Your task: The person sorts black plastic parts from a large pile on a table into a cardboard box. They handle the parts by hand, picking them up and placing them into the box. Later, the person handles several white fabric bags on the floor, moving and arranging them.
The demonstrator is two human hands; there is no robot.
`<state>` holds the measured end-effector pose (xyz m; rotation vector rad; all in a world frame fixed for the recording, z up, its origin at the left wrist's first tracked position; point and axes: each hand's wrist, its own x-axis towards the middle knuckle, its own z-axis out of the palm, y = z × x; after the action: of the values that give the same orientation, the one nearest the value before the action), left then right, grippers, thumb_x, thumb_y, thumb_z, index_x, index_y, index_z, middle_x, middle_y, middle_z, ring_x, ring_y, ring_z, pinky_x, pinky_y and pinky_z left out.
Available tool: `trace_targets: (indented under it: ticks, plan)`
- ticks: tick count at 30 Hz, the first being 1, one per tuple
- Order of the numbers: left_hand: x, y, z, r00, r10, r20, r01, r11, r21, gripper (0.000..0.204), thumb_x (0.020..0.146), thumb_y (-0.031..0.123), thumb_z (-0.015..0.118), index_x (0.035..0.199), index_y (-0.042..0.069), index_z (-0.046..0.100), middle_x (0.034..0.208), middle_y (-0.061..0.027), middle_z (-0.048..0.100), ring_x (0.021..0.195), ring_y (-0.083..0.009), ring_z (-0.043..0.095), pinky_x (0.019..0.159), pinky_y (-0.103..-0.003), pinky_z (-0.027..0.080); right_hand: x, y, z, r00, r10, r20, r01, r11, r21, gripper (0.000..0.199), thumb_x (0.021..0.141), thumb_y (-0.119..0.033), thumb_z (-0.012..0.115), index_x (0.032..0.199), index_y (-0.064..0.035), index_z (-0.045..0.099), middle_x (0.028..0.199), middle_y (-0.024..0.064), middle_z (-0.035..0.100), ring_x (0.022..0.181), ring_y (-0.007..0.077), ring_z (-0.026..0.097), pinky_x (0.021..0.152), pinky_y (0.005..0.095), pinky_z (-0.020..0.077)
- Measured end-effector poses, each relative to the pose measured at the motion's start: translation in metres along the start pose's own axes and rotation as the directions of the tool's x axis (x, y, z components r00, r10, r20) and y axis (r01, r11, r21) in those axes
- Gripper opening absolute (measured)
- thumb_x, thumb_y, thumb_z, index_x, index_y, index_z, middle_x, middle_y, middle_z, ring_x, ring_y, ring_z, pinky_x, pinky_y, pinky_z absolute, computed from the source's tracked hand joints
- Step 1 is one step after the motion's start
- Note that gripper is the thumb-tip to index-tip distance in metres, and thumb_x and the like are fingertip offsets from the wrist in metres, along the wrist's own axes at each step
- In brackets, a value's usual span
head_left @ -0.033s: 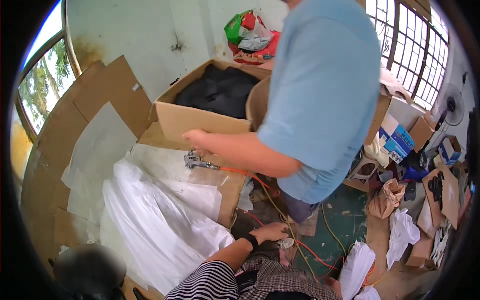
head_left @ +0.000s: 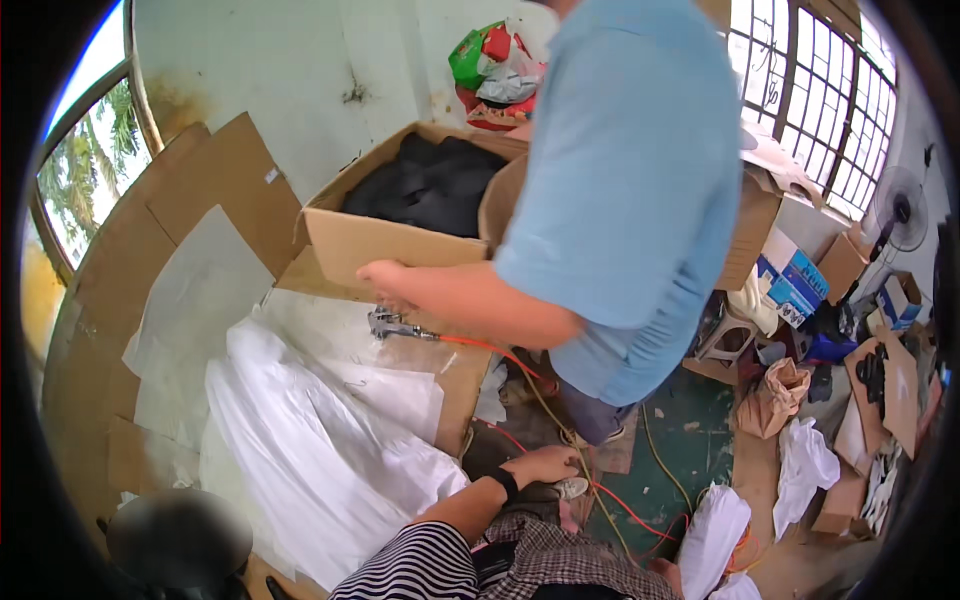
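My left hand [head_left: 542, 464], with a black band at the wrist, reaches out of a striped sleeve over my lap. Its fingers look loosely stretched, with nothing visible in them, just above a pale shoe [head_left: 571, 489]. Of my right hand [head_left: 668, 574] only a patch of skin seems to show at the lower edge, beside a white bundle [head_left: 715, 528]; its fingers are hidden. Ahead, a person in a blue shirt [head_left: 625, 180] holds the lower edge of an open cardboard box [head_left: 390, 245] filled with black fabric [head_left: 425, 185]. A metal spray gun [head_left: 393, 324] lies below that person's hand.
White cloth [head_left: 320, 430] covers much of the cardboard-lined table [head_left: 462, 385]. From the spray gun, an orange hose [head_left: 465, 341] runs to the green floor [head_left: 690, 440]. Boxes, a paper bag [head_left: 775, 397] and a fan [head_left: 900, 208] stand at right. A blurred round shape [head_left: 180, 540] is lower left.
The person in blue and the cardboard box have shifted slightly to the left. My left hand and the spray gun stay where they were.
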<state>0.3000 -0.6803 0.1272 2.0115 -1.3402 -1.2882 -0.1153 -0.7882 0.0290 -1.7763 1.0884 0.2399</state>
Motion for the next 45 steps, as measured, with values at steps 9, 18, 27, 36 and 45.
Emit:
trace_targets:
  ticks: [9, 18, 27, 36, 45]
  plan:
    - [0.017, 0.004, 0.009, 1.0, 0.013, 0.01, -0.013, 0.998, 0.055, 0.046, 0.08, 0.028, 0.056, 0.118, 0.002, 0.048, 0.109, -0.0184, 0.056, 0.101, -0.0308, 0.054, 0.084, -0.038, 0.043, -0.014, 0.007, 0.013, 0.993, -0.057, -0.104, 0.037, 0.982, -0.186, 0.023, 0.082, -0.014, 0.053, 0.097, 0.0, 0.06, 0.087, 0.0164, 0.062, 0.08, 0.0263, 0.058, 0.073, 0.034, 0.0449]
    - [0.085, 0.029, 0.039, 0.992, 0.08, 0.096, -0.082, 0.996, 0.018, 0.042, 0.077, 0.023, 0.062, 0.113, 0.002, 0.054, 0.101, -0.0159, 0.062, 0.093, -0.0234, 0.06, 0.081, -0.033, 0.046, -0.056, 0.042, 0.006, 0.862, -0.089, -0.5, 0.025, 0.991, -0.134, 0.024, 0.074, -0.025, 0.055, 0.085, -0.0044, 0.063, 0.08, 0.0185, 0.062, 0.079, 0.0368, 0.059, 0.07, 0.0444, 0.0471]
    - [0.154, 0.119, 0.052, 0.911, 0.296, 0.288, -0.355, 0.917, 0.181, 0.04, 0.079, 0.022, 0.057, 0.111, -0.001, 0.052, 0.104, -0.0176, 0.059, 0.096, -0.0256, 0.057, 0.081, -0.034, 0.045, -0.087, 0.068, 0.06, 0.834, 0.146, -0.532, -0.029, 0.975, 0.221, 0.019, 0.074, -0.019, 0.057, 0.081, -0.0021, 0.062, 0.075, 0.0178, 0.061, 0.073, 0.0364, 0.059, 0.064, 0.0423, 0.0469]
    - [0.059, 0.145, 0.011, 0.912, 0.407, 0.052, -0.41, 0.907, 0.096, 0.044, 0.083, 0.023, 0.052, 0.121, 0.001, 0.045, 0.112, -0.0192, 0.053, 0.1, -0.0307, 0.053, 0.084, -0.038, 0.042, -0.016, 0.02, -0.028, 0.973, -0.09, -0.214, 0.074, 0.994, -0.08, 0.02, 0.077, -0.016, 0.056, 0.087, 0.0008, 0.062, 0.076, 0.0186, 0.062, 0.071, 0.0313, 0.059, 0.065, 0.0387, 0.0469]
    - [-0.047, 0.071, -0.051, 0.924, 0.213, -0.317, -0.219, 0.975, 0.016, 0.044, 0.082, 0.023, 0.054, 0.12, 0.001, 0.046, 0.11, -0.0187, 0.054, 0.093, -0.0301, 0.056, 0.083, -0.037, 0.043, 0.058, 0.004, -0.085, 0.91, -0.263, -0.321, 0.228, 0.963, -0.142, 0.023, 0.079, -0.017, 0.054, 0.086, 0.004, 0.06, 0.077, 0.018, 0.063, 0.071, 0.0294, 0.06, 0.066, 0.0373, 0.0464]
